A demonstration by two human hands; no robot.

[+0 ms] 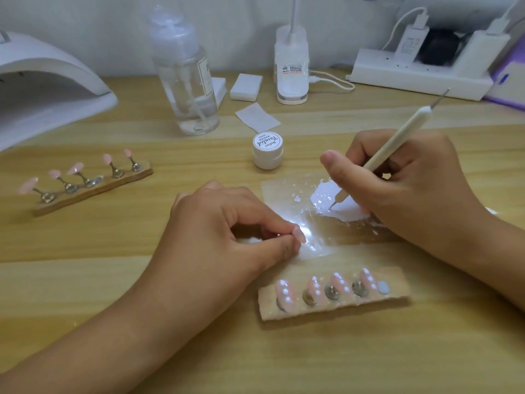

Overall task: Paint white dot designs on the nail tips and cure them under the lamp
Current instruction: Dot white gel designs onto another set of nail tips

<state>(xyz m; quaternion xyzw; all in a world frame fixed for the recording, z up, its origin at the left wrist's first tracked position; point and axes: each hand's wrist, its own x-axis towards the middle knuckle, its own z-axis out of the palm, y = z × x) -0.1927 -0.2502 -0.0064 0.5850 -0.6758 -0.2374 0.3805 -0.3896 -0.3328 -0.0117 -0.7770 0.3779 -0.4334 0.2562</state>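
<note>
Fingers (272, 224) of my left hand (224, 237) pinch a nail tip (299, 234); right hand (403, 183) grips a pen (393, 142).
Pen point dips in paint (326, 193), just beyond and right of the nail tip.

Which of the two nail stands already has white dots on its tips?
The near stand: its tips carry white dots. The far left stand holds plain pink ones.

1. I see matt, grained wood: the table (113, 280) under the left hand (216, 231).
2. Beneath the right hand (412, 189), the palette sheet (287, 194) is clear, glossy film.
3. Its dotting pen (392, 143): matt white shaft, metal point.
4. The left hand's nail tip (299, 234) is glossy pink.
5. Below the right wrist: metal stands (331, 291), rough wooden strip (397, 291).
</note>
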